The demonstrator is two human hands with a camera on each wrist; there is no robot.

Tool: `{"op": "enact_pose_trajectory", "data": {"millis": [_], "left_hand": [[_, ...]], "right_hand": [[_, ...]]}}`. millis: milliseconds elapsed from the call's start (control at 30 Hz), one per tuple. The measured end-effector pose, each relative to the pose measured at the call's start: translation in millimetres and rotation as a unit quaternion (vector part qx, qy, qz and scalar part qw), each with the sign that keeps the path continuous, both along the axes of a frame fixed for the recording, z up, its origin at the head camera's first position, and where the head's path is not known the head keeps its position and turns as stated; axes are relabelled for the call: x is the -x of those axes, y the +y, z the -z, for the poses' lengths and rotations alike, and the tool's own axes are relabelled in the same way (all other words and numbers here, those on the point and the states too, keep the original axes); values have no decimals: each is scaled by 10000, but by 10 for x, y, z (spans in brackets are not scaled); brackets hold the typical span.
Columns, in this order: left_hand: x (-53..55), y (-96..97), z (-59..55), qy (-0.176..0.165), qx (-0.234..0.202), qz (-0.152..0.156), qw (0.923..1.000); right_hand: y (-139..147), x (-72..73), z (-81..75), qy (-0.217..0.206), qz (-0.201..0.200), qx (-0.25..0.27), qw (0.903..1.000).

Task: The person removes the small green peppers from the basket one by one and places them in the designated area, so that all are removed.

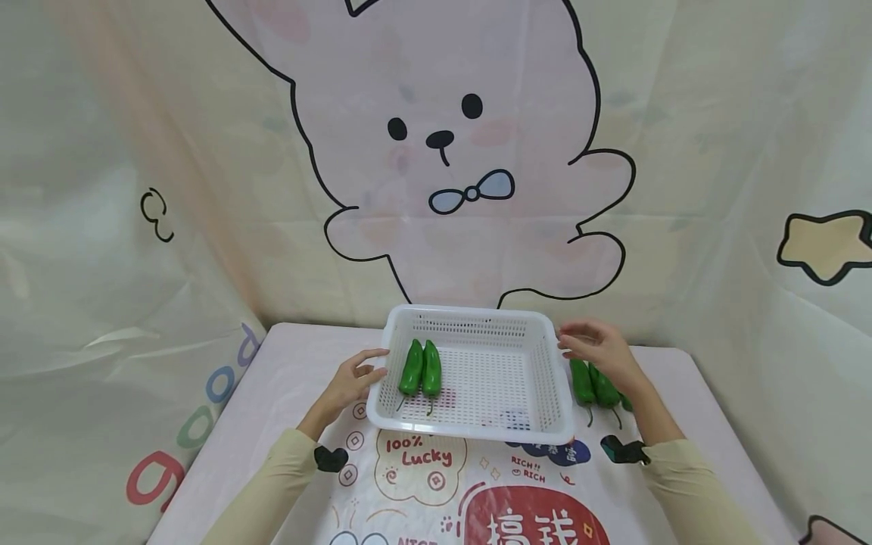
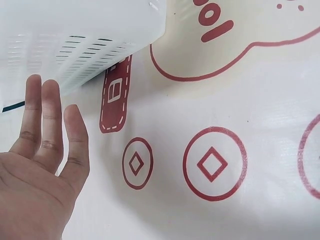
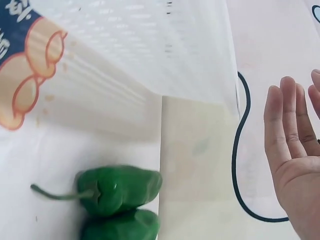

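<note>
A white plastic basket [image 1: 477, 437] with slotted walls sits toward the back of the table. Two green peppers [image 1: 432, 369] lie side by side in its left part, stems toward the front. My left hand [image 1: 350, 386] is at the basket's left side, fingertips right at the rim; the left wrist view shows its fingers [image 2: 51, 112] extended beside the outer wall. By the right rim, my right hand [image 1: 602, 352] is raised with loosely extended fingers, holding nothing. Under it, more green peppers [image 1: 583, 382] lie on the table right of the basket, partly hidden by the wrist.
A printed white cloth [image 1: 422, 484] covers the table. Behind it hangs a backdrop [image 1: 450, 250] with a cartoon bear, and pale sheets [image 1: 102, 318] rise along both sides. The table's right edge [image 1: 732, 446] runs past the right forearm.
</note>
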State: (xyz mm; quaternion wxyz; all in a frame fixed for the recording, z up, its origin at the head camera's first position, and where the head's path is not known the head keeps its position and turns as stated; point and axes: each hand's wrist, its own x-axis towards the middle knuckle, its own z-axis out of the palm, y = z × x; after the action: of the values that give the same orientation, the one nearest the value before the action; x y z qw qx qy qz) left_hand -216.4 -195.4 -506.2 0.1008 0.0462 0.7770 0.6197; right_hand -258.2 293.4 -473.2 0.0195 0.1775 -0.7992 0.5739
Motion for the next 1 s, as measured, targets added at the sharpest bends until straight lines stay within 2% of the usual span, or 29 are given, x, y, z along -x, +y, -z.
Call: {"op": "enact_pose_trajectory", "data": {"millis": [233, 467, 667, 1000], "left_hand": [[-5, 1, -1, 6, 29, -23, 10000], [-2, 5, -4, 27, 44, 4, 10000], [7, 7, -13, 40, 28, 43, 10000], [1, -12, -2, -14, 0, 70, 10000]], "right_hand": [[-232, 76, -71, -229, -256, 208, 9992], [-499, 203, -98, -126, -551, 457, 9974], [-687, 261, -124, -209, -699, 580, 9956], [-987, 340, -132, -185, -698, 574, 9957]]}}
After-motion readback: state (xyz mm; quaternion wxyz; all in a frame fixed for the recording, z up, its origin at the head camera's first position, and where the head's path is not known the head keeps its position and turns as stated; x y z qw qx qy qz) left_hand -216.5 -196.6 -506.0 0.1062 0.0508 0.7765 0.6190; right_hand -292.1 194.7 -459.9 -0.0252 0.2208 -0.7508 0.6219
